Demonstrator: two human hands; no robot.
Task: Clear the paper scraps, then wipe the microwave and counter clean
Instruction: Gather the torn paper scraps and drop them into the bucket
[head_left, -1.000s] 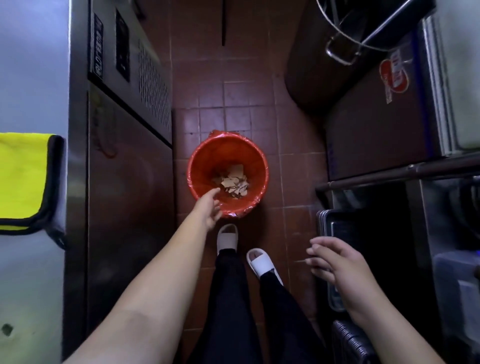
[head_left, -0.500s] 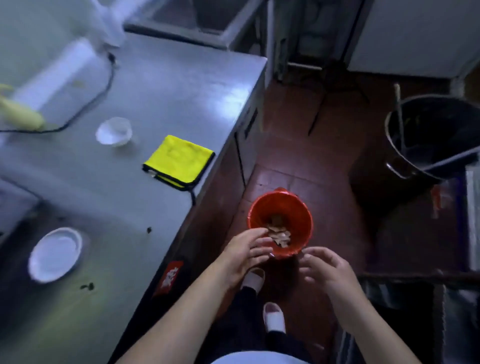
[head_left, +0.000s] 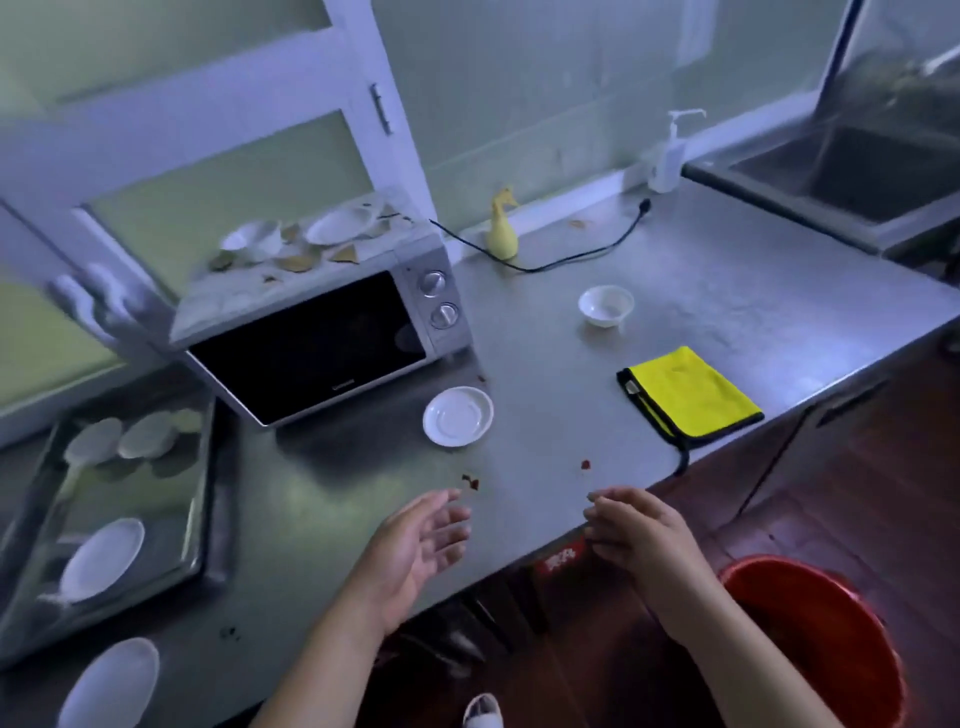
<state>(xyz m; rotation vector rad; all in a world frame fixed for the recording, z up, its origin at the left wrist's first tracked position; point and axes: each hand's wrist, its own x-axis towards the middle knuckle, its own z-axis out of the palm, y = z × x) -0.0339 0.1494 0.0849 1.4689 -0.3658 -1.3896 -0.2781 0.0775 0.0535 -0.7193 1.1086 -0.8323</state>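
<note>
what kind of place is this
Most likely a commercial or canteen kitchen rather than a home one. The long stainless steel counter runs up to a steel sink, a microwave stands on it, and a metal tray holds white dishes.

Just one head-mounted wide-angle view, looking forward and down over the steel counter (head_left: 545, 364), microwave (head_left: 322, 332) further back, both hands close at the bottom edge.

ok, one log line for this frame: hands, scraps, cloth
hands: left open, right open, both empty | scraps: on microwave top | cloth: folded, untouched on counter
</note>
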